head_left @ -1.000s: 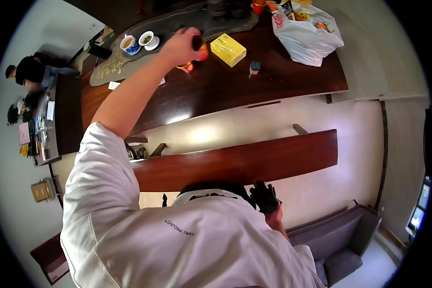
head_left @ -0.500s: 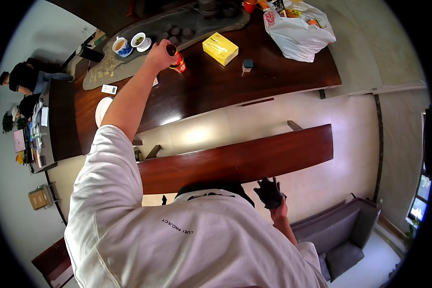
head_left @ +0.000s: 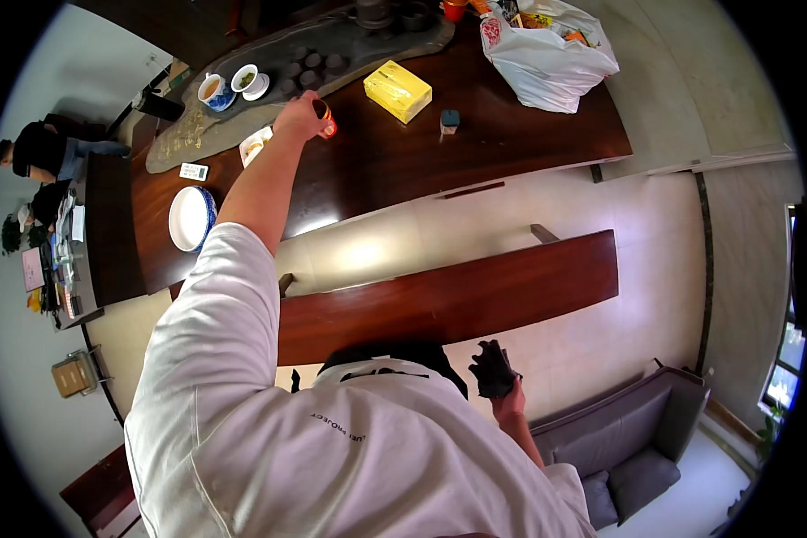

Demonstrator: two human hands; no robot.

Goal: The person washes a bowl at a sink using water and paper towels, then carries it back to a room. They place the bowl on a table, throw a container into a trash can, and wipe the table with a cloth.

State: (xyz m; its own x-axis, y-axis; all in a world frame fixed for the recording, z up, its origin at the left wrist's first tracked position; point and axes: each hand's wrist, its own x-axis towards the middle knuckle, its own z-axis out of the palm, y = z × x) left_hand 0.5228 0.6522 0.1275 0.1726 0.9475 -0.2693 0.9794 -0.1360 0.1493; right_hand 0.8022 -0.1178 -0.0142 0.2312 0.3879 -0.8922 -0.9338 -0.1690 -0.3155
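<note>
Stretched out over the dark wooden table, my left hand (head_left: 301,118) is closed round a red cup (head_left: 321,108) with a dark mouth. More red (head_left: 330,130) shows just below the fingers; I cannot tell whether it is a second cup or part of the same one. A small white dish with food (head_left: 255,143) lies beside the wrist, partly covered by the arm. Down at my right side, over the floor, my right hand (head_left: 509,400) grips a crumpled black glove (head_left: 491,368).
A stone tea tray (head_left: 184,134) bears a blue-white cup (head_left: 215,92) and a lidless gaiwan (head_left: 249,81). Nearby are a yellow tissue pack (head_left: 398,91), a small dark box (head_left: 449,122), a white plastic bag (head_left: 547,72) and a blue-rimmed bowl (head_left: 191,219). A bench (head_left: 448,296) stands before me.
My left hand has come down with the red cup, close against the red thing below it. The dish and bowl show more from behind my arm. My right hand still holds the glove.
</note>
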